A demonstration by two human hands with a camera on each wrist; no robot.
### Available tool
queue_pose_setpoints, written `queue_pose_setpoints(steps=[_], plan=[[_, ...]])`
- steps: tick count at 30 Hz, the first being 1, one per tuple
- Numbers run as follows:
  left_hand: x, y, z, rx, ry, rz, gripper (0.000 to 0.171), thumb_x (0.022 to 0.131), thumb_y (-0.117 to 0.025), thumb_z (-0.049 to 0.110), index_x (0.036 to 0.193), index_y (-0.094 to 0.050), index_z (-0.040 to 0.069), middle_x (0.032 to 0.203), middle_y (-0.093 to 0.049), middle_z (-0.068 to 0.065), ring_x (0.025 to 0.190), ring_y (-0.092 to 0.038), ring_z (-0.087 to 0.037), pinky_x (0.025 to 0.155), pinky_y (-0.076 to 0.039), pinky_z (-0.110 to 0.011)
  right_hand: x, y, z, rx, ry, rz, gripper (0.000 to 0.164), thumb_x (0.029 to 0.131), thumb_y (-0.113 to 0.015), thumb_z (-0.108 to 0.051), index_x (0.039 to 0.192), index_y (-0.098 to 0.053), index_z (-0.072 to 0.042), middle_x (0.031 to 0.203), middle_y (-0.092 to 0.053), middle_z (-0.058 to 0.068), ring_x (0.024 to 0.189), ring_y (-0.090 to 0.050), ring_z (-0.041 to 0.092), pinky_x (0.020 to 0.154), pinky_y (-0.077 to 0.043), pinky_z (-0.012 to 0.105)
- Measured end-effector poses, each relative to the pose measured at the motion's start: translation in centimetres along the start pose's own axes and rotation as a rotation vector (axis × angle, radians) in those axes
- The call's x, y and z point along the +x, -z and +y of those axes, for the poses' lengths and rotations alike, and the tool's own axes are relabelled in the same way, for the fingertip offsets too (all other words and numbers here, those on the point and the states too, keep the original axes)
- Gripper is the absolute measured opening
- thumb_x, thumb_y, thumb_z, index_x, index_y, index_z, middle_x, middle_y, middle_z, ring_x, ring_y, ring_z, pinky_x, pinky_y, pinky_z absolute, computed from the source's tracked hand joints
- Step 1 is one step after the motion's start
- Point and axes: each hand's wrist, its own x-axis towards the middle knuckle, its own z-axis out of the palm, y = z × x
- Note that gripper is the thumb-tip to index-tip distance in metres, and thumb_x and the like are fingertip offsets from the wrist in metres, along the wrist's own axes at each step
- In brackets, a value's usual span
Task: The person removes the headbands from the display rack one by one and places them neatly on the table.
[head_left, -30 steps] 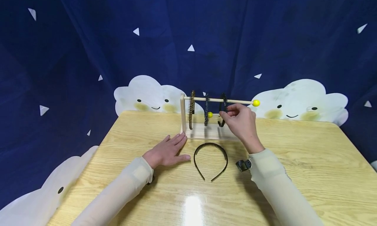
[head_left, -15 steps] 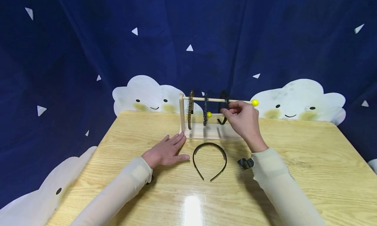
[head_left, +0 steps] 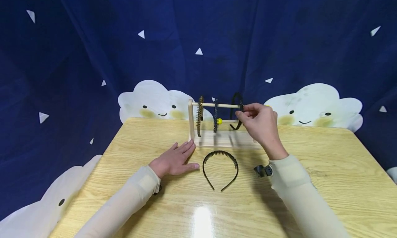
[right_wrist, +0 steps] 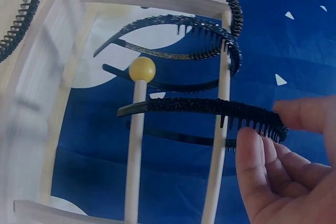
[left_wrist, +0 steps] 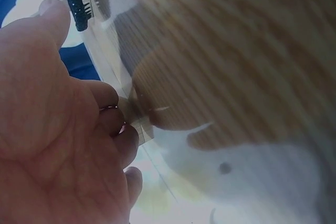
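My right hand (head_left: 262, 122) pinches a black toothed headband (right_wrist: 199, 106) between thumb and fingers. That headband still hangs around the upper rod (head_left: 227, 105) of a wooden rack, its two ends pointing away from the hand in the right wrist view. Further left on the same rod hang a brown-gold headband (head_left: 200, 115) and a dark glittery headband (head_left: 215, 115). My left hand (head_left: 175, 159) lies flat with fingers spread, fingertips right at the left end of the rack's base (head_left: 211, 138). Another black headband (head_left: 220, 152) lies on the table between the hands.
A lower rod with a yellow ball end (right_wrist: 142, 70) runs below and behind the upper one. The wooden table (head_left: 149, 210) stretches to a dark blue curtain (head_left: 198, 21) with white clouds close behind the rack.
My right hand has moved right along the upper rod with the pinched headband, and now covers most of the rod's yellow end. The left hand stays put.
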Motion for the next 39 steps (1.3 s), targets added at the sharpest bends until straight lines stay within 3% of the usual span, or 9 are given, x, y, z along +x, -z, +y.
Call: queue_pose_setpoints(steps=[14, 24, 29, 39], plan=[[0.1, -0.1, 0.1, -0.004, 0.004, -0.009, 0.091, 0.099, -0.031, 0.072, 0.162, -0.014, 0.009, 0.168, -0.005, -0.008, 0.153, -0.01, -0.026, 0.122, -0.008, -0.052, 0.4, 1.0, -0.8, 0.01, -0.012, 0.03, 0.031, 0.089, -0.075, -0.029, 0.104, -0.078, -0.003, 0.082, -0.073, 0.007, 0.071, -0.067, 0.019, 0.066, -0.05, 0.033], [0.1, -0.1, 0.3, -0.004, -0.005, -0.003, 0.092, 0.099, -0.031, 0.072, 0.162, -0.015, 0.008, 0.168, -0.006, -0.009, 0.153, -0.011, -0.025, 0.122, -0.008, -0.052, 0.6, 2.3, -1.1, 0.101, -0.015, 0.07, 0.03, 0.089, -0.076, -0.027, 0.104, -0.077, -0.001, 0.083, -0.074, 0.008, 0.063, -0.067, 0.009, 0.06, -0.051, 0.018], [0.1, 0.1, 0.3, -0.007, -0.007, -0.003, 0.091, 0.099, -0.033, 0.071, 0.162, -0.016, 0.007, 0.168, -0.007, -0.009, 0.153, -0.011, -0.026, 0.122, -0.008, -0.053, 0.7, 3.0, -1.3, 0.169, -0.019, 0.083, 0.031, 0.09, -0.075, -0.025, 0.106, -0.076, 0.001, 0.085, -0.074, 0.012, 0.058, -0.069, 0.014, 0.057, -0.055, 0.019], [0.1, 0.1, 0.1, -0.002, 0.0, -0.008, 0.091, 0.099, -0.032, 0.071, 0.162, -0.014, 0.008, 0.168, -0.006, -0.009, 0.153, -0.011, -0.026, 0.122, -0.007, -0.053, 1.2, 3.9, -2.2, 0.198, -0.017, 0.099, 0.031, 0.089, -0.077, -0.027, 0.105, -0.076, 0.0, 0.084, -0.074, 0.008, 0.059, -0.07, 0.014, 0.059, -0.056, 0.019]])
